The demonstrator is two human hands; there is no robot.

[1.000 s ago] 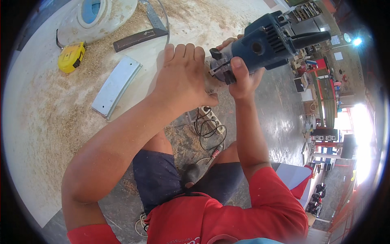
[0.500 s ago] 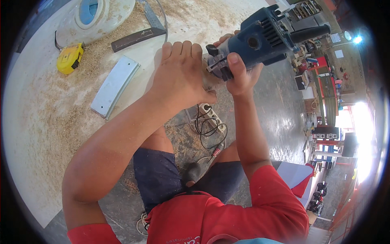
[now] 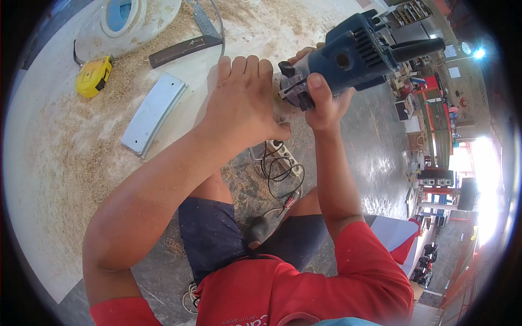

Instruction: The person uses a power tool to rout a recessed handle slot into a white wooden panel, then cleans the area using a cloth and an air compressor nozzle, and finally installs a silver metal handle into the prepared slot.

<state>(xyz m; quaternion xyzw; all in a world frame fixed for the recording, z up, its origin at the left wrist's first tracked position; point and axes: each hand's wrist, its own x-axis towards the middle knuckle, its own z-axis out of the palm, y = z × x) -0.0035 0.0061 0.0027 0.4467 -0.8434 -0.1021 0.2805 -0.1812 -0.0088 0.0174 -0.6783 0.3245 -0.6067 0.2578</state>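
Observation:
My right hand (image 3: 327, 100) is closed round the lower body of a dark blue trim router (image 3: 350, 54). The router is tilted, its base at the right edge of the pale board (image 3: 187, 111) and its cable end pointing right. Just left of the router, my left hand (image 3: 242, 98) lies flat on the board, palm down. Its fingers stretch away from me, and the thumb reaches past the edge beside the router base. Left of that hand are a curved white template strip (image 3: 155, 114) with small holes and a try square (image 3: 187, 50).
A yellow tape measure (image 3: 93, 77) and a white container with a round blue opening (image 3: 130, 22) stand among sawdust on the board. On the floor below lie a power strip (image 3: 284, 156) and tangled cords. Cluttered shelves (image 3: 429, 103) line the right side.
The router and my right hand have shifted very slightly to the right and down. My left hand has moved a touch to the right and stays flat on the board.

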